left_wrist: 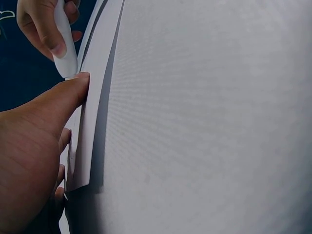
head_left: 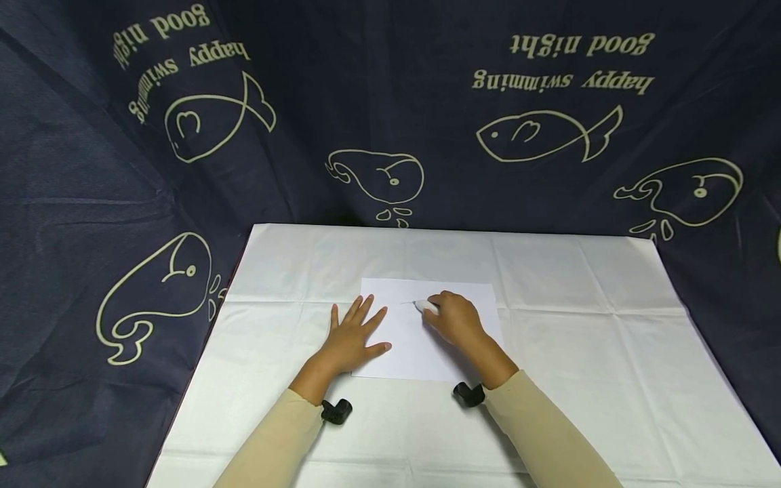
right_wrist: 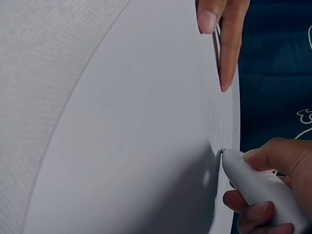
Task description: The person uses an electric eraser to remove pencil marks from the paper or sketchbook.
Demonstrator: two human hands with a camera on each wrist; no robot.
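A white sheet of paper lies on the cloth-covered table. My left hand presses on its left side with the fingers spread; in the left wrist view the left thumb rests at the sheet's near edge. Over the right half, my right hand grips a thick white pen-shaped tool with ridges on its side and a small dark tip. That tip points left and meets the paper, where a thin faint line runs leftward from it. Small dark specks mark the paper in the right wrist view.
White creased cloth covers the table around the sheet. Behind and beside it hangs a dark blue curtain printed with fish, whales and lettering. A black wrist camera sits on each wrist, the left one and the right one.
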